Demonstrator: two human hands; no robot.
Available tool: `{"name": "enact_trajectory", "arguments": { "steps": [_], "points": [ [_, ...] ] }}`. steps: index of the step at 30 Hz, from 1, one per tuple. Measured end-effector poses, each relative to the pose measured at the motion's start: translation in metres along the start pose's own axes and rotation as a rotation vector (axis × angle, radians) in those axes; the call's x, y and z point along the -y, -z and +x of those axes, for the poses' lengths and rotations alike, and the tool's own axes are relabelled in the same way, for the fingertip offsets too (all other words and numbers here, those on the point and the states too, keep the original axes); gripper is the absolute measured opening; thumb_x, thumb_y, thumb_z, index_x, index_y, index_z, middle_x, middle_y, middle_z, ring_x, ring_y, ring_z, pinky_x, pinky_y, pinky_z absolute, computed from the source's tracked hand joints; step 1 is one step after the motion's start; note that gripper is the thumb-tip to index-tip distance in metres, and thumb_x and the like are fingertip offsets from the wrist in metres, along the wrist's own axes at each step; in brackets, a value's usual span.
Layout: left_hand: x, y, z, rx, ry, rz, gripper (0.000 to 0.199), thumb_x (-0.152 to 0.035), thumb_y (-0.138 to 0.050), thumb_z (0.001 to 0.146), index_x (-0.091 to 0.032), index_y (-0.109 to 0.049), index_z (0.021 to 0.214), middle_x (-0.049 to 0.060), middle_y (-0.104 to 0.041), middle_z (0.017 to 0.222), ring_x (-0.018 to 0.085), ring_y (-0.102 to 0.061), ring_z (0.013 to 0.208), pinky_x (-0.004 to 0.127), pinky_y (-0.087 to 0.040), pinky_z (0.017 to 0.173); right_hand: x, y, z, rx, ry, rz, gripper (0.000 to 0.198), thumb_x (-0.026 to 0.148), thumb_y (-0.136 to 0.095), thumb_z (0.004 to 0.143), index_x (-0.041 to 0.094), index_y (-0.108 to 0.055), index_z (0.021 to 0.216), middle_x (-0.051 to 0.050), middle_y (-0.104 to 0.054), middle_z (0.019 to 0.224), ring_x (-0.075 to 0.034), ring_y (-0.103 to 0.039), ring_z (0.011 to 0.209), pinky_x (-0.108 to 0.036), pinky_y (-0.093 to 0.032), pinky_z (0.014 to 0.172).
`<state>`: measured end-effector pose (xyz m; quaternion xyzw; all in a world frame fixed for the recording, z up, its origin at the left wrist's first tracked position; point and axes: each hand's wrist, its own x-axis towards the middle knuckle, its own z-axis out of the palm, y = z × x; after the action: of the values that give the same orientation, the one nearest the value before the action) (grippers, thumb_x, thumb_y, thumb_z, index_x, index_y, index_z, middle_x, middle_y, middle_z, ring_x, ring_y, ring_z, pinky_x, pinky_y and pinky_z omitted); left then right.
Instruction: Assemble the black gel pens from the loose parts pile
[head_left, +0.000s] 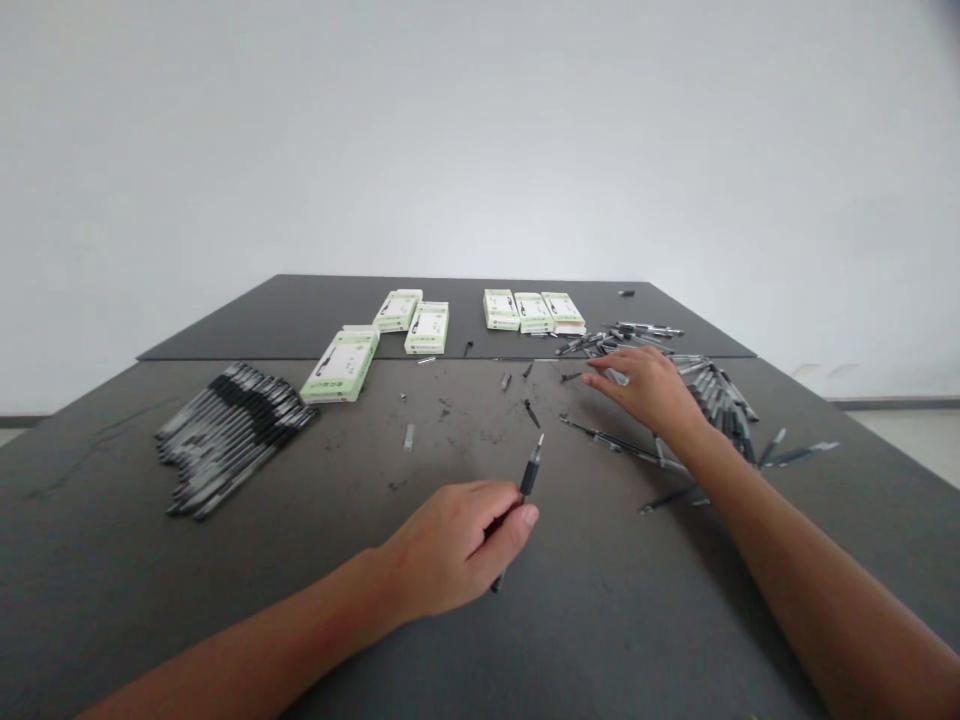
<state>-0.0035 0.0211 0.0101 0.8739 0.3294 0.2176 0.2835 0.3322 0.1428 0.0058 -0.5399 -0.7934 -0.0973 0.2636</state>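
Observation:
My left hand (472,540) is closed around a black gel pen (531,475), its bare tip pointing up and away from me. The pen's other end shows below my fist. Farther forward, my right hand (645,390) hovers over scattered pen parts, thumb and fingers apart. Just left of its fingertips lies a small black pen part (571,377). A loose pile of pens and clear barrels (720,400) spreads beside and behind this hand, partly hidden by it. Several long pen pieces (622,443) lie to the left of my right forearm.
Neatly lined-up pens (232,435) lie on the dark table (360,580) at left. Green-white pen boxes stand in two groups, one at left (343,365) and one at centre back (534,312). A clear cap (409,437) and black bits (532,412) lie mid-table.

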Motion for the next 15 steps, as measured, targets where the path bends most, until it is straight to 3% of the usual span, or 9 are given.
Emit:
{"name": "enact_trajectory", "arguments": {
  "steps": [8,15],
  "points": [
    [-0.001,0.000,-0.001,-0.038,-0.051,0.009,0.035,-0.032,-0.049,0.108,-0.023,-0.043,0.074,-0.004,-0.047,0.065,0.014,-0.049,0.058,0.031,-0.032,0.056,0.026,-0.007,-0.002,0.072,0.080,0.000,0.041,0.054,-0.065,0.100,0.025,-0.081,0.124,-0.011,-0.081,0.122,-0.035,-0.071,0.117,-0.052,-0.050,0.106],
    [-0.002,-0.001,-0.001,-0.069,-0.096,0.062,0.037,-0.034,-0.051,0.106,-0.023,-0.042,0.072,-0.002,-0.054,0.065,0.015,-0.059,0.062,0.032,-0.035,0.056,0.026,-0.014,-0.008,0.026,0.104,0.019,0.041,0.057,-0.066,0.098,0.030,-0.080,0.126,-0.009,-0.080,0.124,-0.034,-0.072,0.117,-0.053,-0.052,0.105]
  ]
}}
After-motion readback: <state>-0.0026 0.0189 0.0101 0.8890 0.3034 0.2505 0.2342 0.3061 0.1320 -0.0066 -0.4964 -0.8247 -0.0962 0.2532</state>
